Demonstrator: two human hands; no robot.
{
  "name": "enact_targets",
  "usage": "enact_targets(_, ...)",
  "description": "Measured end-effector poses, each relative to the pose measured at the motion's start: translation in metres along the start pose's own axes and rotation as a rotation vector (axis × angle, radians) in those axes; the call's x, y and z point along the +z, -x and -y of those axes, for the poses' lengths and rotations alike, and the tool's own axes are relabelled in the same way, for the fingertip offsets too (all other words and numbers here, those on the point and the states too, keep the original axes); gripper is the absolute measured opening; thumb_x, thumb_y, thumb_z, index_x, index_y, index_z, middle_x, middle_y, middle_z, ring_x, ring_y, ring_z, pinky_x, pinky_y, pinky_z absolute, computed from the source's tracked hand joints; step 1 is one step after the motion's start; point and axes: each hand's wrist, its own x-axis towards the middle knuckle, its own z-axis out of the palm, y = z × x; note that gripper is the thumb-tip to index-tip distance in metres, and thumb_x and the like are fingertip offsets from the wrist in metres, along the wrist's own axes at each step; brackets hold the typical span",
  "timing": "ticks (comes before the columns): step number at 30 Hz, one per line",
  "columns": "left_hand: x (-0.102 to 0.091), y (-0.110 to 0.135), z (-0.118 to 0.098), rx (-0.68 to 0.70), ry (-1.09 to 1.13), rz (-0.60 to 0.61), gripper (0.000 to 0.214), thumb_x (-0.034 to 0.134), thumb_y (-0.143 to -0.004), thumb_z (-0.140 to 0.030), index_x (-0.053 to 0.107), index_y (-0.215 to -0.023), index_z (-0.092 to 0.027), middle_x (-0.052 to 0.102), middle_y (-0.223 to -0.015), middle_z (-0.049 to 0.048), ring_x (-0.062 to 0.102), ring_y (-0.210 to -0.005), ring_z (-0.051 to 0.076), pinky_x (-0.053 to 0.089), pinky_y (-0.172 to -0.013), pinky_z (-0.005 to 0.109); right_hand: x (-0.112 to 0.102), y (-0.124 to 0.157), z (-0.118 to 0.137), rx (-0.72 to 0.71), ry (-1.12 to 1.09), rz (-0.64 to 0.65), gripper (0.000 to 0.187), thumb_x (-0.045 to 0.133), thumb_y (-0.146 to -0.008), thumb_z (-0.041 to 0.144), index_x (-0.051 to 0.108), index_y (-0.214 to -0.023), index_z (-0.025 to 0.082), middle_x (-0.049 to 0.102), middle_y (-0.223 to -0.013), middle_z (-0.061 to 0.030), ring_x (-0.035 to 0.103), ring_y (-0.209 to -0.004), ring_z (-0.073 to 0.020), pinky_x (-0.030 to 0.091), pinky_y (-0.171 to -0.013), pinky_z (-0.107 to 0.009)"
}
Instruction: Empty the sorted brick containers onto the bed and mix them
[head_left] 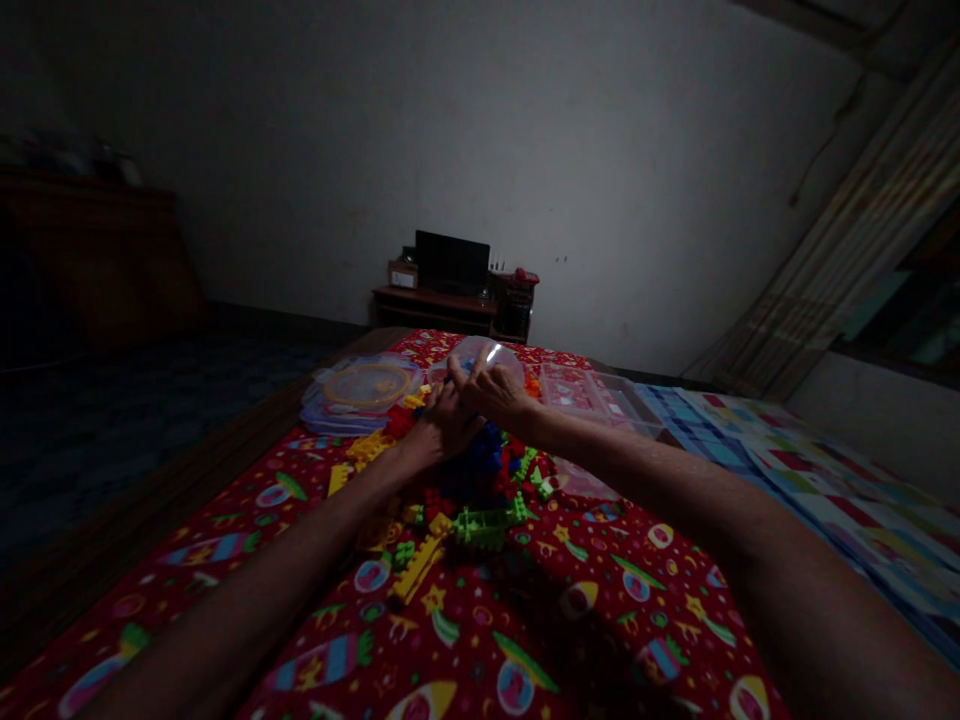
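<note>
A red cloth (525, 620) printed with rockets and stars covers the desk (225, 440), and a checked blue and white cloth (810, 470) lies beside it on the right. At the far end sit a clear round lid (364, 385), a clear rectangular box (600, 395) and a rounded clear container (491, 358). In the middle of the red cloth lies a heap of plastic building blocks (480, 480), blue and red at its core, with green lattice pieces toward the near side and yellow ones scattered to the left. Both forearms reach out over this heap. The left hand (439, 425) rests on the far part of the pile, its fingers curled down among the pieces, though the dim light hides whether they grip one. The right hand (491, 392) meets it just above, its fingers (459, 370) bent and drawn together near the left hand's knuckles; whether they pinch a block cannot be told.
</note>
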Motion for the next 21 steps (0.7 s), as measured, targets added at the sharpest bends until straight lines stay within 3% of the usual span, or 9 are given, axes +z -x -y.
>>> enact_targets(3,0.001,0.005,0.0,0.005,0.002,0.005,0.04,0.043,-0.092,-0.036,0.049,-0.127,-0.019,0.043,-0.139,0.0126,0.038,-0.126,0.031,0.033,-0.106,0.053,-0.002,0.005,-0.001,-0.011,0.02,-0.009,0.062,0.02,-0.089,0.004,0.02,-0.149,0.021,0.044,-0.142,-0.0204,0.06,-0.104,-0.0268,0.049,-0.081,-0.041)
enact_targets(12,-0.014,0.04,-0.012,-0.022,-0.016,0.051,0.032,0.038,-0.095,-0.033,0.057,-0.117,-0.02,0.051,-0.124,0.0101,0.046,-0.121,0.026,0.04,-0.105,0.045,-0.014,-0.002,-0.01,0.012,0.241,-0.057,0.053,0.022,-0.094,0.012,0.021,-0.146,0.013,0.039,-0.139,-0.0326,0.067,-0.083,-0.0255,0.051,-0.063,-0.033)
enact_targets(17,-0.03,0.024,-0.019,-0.113,-0.06,-0.009,0.033,0.033,-0.096,-0.031,0.06,-0.107,-0.015,0.055,-0.119,0.0133,0.053,-0.112,0.025,0.045,-0.097,0.04,-0.017,-0.006,-0.012,-0.035,0.222,-0.041,0.056,0.022,-0.091,0.008,0.022,-0.147,0.014,0.036,-0.142,-0.0311,0.067,-0.082,-0.0273,0.05,-0.065,-0.037)
enact_targets(21,-0.026,-0.003,-0.014,-0.094,-0.134,0.026,0.032,0.035,-0.096,-0.031,0.059,-0.114,-0.02,0.057,-0.124,0.0096,0.05,-0.117,0.025,0.04,-0.101,0.042,-0.018,-0.01,-0.009,-0.041,0.222,-0.049,0.059,0.021,-0.089,0.005,0.021,-0.147,0.014,0.034,-0.144,-0.0302,0.065,-0.082,-0.0267,0.049,-0.065,-0.038)
